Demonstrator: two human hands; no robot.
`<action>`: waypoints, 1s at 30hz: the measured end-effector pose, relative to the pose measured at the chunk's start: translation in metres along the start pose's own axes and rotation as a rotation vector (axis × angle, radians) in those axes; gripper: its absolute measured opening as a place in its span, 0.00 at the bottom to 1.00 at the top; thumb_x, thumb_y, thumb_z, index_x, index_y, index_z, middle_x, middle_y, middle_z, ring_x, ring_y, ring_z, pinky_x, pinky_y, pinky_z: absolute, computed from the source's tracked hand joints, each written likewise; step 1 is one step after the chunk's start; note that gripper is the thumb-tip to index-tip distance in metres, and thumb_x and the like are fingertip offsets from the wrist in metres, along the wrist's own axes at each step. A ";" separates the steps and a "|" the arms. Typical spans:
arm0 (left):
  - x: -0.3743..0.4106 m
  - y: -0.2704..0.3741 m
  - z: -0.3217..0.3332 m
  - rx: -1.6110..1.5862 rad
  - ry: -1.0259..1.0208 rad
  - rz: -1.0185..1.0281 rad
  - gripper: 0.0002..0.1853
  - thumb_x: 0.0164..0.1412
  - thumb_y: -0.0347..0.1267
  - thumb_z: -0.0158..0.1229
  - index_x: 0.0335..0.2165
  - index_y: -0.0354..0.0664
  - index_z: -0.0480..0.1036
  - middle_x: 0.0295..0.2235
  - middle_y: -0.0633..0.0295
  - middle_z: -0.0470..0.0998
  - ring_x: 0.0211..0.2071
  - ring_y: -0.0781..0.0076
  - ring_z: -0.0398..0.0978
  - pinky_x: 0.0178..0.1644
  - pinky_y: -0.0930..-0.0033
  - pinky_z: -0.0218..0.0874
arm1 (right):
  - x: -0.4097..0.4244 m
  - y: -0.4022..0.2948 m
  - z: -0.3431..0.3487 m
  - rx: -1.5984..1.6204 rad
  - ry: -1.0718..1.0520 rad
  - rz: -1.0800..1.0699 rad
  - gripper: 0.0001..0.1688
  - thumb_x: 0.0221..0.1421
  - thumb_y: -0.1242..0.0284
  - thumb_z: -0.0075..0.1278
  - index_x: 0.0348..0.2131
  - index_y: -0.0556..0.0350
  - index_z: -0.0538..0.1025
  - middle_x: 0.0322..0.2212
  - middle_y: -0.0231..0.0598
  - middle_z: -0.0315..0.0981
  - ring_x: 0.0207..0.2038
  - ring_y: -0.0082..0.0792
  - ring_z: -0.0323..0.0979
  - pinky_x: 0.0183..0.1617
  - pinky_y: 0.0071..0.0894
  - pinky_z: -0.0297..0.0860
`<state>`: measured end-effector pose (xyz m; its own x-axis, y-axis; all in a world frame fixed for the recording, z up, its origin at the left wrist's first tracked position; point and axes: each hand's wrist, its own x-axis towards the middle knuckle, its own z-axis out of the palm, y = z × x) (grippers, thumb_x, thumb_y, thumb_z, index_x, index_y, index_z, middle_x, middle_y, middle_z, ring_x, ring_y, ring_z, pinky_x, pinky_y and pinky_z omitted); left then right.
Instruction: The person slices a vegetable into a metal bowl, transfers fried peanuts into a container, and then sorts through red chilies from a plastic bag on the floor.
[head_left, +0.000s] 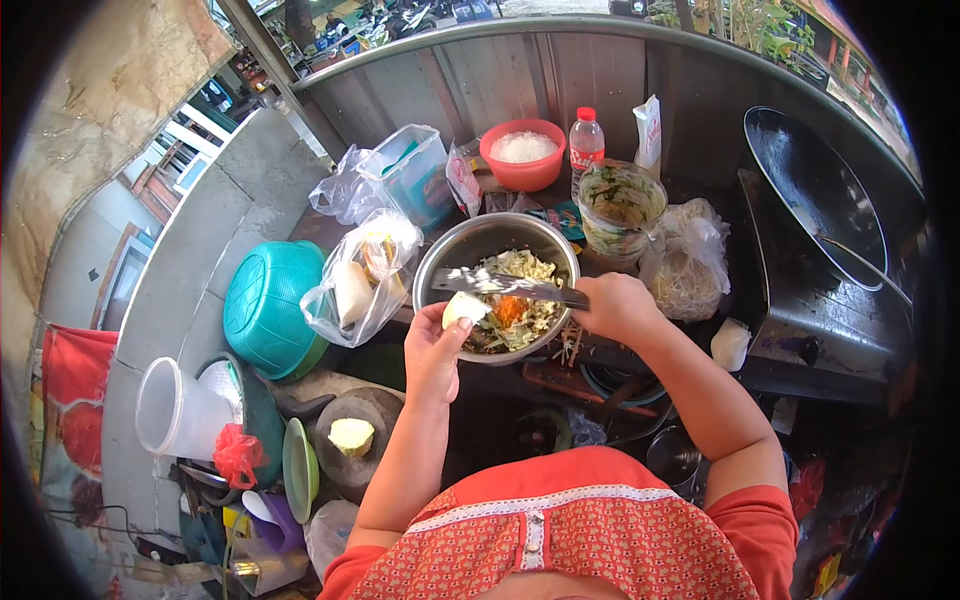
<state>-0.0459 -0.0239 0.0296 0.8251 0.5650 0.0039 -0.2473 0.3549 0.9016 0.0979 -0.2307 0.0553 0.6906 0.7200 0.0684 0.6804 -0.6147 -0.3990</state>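
Note:
My right hand is closed around the handle of a knife, its wide blade lying level above a steel bowl with pale bits stuck to it. In my left hand is a pale chunk of vegetable, perhaps cabbage, held at the bowl's near left rim, close to the blade. The bowl contains shredded vegetables and a heap of orange shreds or paste. Another pale yellow vegetable piece rests on a round dark stone or board at lower left.
Beyond the bowl stand a red bowl of white granules, a red-capped bottle and a smeared clear pitcher. Bagged bean sprouts and a large wok are on the right. Left are a teal basket and plastic bag.

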 end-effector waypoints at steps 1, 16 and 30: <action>-0.001 0.001 0.000 0.008 0.025 -0.014 0.16 0.49 0.21 0.57 0.38 0.35 0.64 0.36 0.58 0.72 0.38 0.75 0.70 0.45 0.72 0.62 | 0.000 0.001 0.000 0.029 0.016 0.004 0.13 0.40 0.63 0.51 0.26 0.51 0.74 0.20 0.47 0.72 0.27 0.50 0.71 0.33 0.47 0.67; 0.007 -0.007 0.002 -0.064 0.055 -0.037 0.21 0.47 0.23 0.60 0.42 0.36 0.65 0.38 0.58 0.71 0.40 0.71 0.71 0.42 0.71 0.64 | -0.006 -0.023 0.006 0.040 -0.001 -0.161 0.12 0.42 0.64 0.51 0.26 0.51 0.73 0.20 0.45 0.73 0.26 0.47 0.72 0.31 0.45 0.68; 0.008 -0.006 -0.008 -0.178 0.045 -0.068 0.16 0.50 0.22 0.56 0.38 0.37 0.63 0.37 0.60 0.71 0.39 0.73 0.71 0.47 0.72 0.63 | -0.006 -0.009 0.000 0.171 0.029 -0.028 0.11 0.41 0.64 0.51 0.24 0.51 0.75 0.19 0.45 0.72 0.26 0.48 0.72 0.32 0.45 0.68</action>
<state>-0.0421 -0.0155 0.0212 0.8203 0.5666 -0.0778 -0.2808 0.5174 0.8084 0.0877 -0.2290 0.0583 0.6803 0.7250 0.1075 0.6498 -0.5288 -0.5460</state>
